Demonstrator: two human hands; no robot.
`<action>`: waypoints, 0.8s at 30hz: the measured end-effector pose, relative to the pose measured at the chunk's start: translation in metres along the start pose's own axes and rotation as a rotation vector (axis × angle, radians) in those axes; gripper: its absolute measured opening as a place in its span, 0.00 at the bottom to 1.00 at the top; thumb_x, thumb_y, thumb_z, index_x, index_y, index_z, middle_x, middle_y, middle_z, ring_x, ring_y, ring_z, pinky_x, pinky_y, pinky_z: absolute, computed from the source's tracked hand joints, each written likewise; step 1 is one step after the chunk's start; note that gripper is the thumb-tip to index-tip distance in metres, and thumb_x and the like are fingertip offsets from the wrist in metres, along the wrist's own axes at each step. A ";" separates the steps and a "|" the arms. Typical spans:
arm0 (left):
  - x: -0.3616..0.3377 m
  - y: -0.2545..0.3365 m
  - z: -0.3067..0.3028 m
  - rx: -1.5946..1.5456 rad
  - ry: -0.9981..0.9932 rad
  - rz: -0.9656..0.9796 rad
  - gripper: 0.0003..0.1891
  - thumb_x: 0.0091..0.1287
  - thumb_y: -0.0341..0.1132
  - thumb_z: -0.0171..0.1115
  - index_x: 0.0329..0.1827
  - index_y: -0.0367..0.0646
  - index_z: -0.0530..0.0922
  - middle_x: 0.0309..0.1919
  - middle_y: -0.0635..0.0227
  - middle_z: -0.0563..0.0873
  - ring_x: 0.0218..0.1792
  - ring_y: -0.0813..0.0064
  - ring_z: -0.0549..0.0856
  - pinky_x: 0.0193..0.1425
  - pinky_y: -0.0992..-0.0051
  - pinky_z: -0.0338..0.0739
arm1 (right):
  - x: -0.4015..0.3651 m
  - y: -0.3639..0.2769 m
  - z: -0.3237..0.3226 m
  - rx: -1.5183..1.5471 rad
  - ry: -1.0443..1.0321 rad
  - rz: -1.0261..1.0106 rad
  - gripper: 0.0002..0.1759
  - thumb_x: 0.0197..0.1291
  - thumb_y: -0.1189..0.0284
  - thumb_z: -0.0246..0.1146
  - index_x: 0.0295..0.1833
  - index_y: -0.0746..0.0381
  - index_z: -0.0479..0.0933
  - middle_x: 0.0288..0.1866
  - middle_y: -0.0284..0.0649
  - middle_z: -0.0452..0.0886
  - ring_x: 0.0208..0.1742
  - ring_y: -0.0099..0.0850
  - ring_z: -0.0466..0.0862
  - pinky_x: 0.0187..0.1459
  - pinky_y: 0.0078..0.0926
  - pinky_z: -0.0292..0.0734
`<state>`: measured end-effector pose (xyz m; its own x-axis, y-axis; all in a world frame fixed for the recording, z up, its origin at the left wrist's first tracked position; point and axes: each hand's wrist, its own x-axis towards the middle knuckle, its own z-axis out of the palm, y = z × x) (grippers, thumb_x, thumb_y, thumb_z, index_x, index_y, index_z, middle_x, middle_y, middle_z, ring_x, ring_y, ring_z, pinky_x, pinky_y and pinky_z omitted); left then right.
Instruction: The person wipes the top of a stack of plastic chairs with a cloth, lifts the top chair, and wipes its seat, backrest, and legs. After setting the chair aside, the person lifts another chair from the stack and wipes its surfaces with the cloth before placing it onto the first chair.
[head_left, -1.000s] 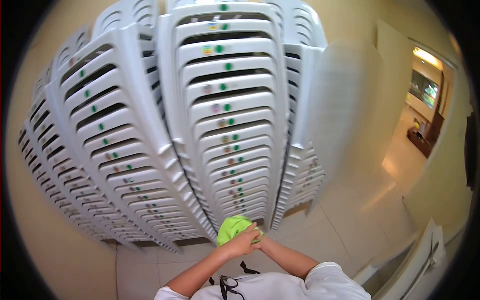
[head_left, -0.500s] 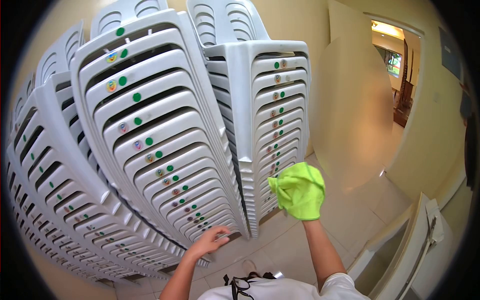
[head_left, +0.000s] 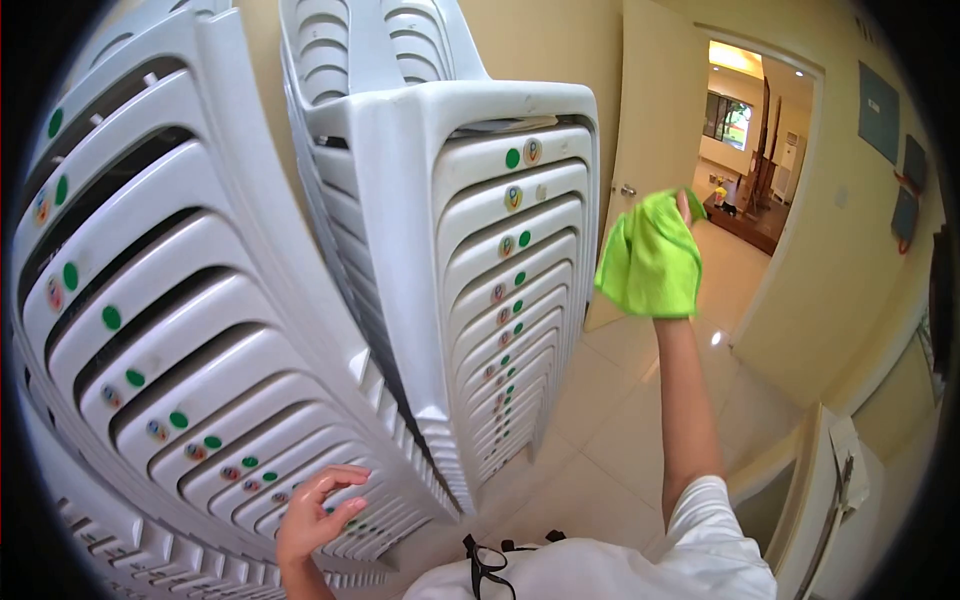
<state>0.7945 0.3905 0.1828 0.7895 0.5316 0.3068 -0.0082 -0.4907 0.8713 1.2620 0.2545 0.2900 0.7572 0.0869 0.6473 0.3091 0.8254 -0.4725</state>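
Note:
A bright green cloth (head_left: 652, 262) hangs draped over my right hand (head_left: 684, 207), which is raised to the right of the stacked chairs. Only a few fingertips show at the cloth's upper edge; the rest of the hand is hidden beneath it. My left hand (head_left: 318, 515) holds nothing, its fingers loosely bent and apart. It is in front of the lower part of a tall stack of white plastic chairs (head_left: 270, 300). Another chair stack (head_left: 400, 190), with green dots and round stickers on its edges, stands between my hands.
Behind the cloth, a door (head_left: 655, 110) stands open onto another room. A grey panel (head_left: 879, 113) is on the right wall. At the lower right is a pale piece of furniture (head_left: 815, 510). Tiled floor (head_left: 590, 430) runs beside the chairs, and eyeglasses (head_left: 488, 565) hang at my chest.
My view has moved closer to the right-hand chair stack. My right hand has risen with the cloth towards the doorway side. My left hand appears lower and further left.

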 end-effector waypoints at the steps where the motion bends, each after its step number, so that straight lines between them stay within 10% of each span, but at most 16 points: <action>1: 0.017 0.014 -0.001 0.054 0.012 0.060 0.12 0.57 0.24 0.67 0.44 0.36 0.80 0.48 0.59 0.84 0.48 0.68 0.83 0.56 0.71 0.74 | 0.027 0.011 0.000 0.002 -0.003 -0.008 0.27 0.66 0.67 0.60 0.70 0.52 0.64 0.41 0.34 0.76 0.36 0.25 0.78 0.35 0.29 0.78; 6: 0.106 0.069 0.011 0.122 0.204 0.360 0.15 0.59 0.29 0.67 0.47 0.34 0.78 0.51 0.56 0.82 0.52 0.67 0.80 0.59 0.69 0.72 | 0.120 0.050 0.000 -0.363 -0.244 -0.035 0.34 0.67 0.73 0.55 0.76 0.50 0.54 0.44 0.32 0.74 0.41 0.21 0.76 0.41 0.23 0.76; 12: 0.225 0.113 0.041 0.130 0.845 0.477 0.26 0.70 0.44 0.56 0.65 0.34 0.71 0.62 0.58 0.75 0.56 0.70 0.77 0.61 0.68 0.69 | 0.183 0.107 -0.002 -0.380 -0.324 -0.041 0.18 0.69 0.64 0.56 0.59 0.61 0.75 0.44 0.31 0.78 0.42 0.21 0.75 0.44 0.22 0.73; 15: 0.262 0.124 0.029 0.014 0.779 0.280 0.26 0.71 0.48 0.53 0.63 0.36 0.73 0.58 0.61 0.78 0.55 0.73 0.77 0.58 0.71 0.71 | 0.208 0.139 -0.002 -0.784 -0.552 -0.290 0.21 0.70 0.65 0.52 0.65 0.62 0.71 0.64 0.41 0.75 0.63 0.31 0.74 0.64 0.27 0.66; 24: 0.302 0.158 0.025 -0.201 0.870 0.266 0.22 0.73 0.45 0.50 0.60 0.38 0.74 0.54 0.66 0.81 0.53 0.76 0.78 0.62 0.76 0.68 | 0.231 0.151 0.015 -0.381 -0.694 0.135 0.25 0.70 0.56 0.48 0.67 0.58 0.66 0.59 0.49 0.75 0.61 0.43 0.74 0.60 0.36 0.69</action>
<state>1.0465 0.4565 0.4034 0.0095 0.7893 0.6139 -0.2930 -0.5848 0.7564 1.4749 0.4076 0.3766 0.3101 0.6032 0.7348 0.5101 0.5467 -0.6640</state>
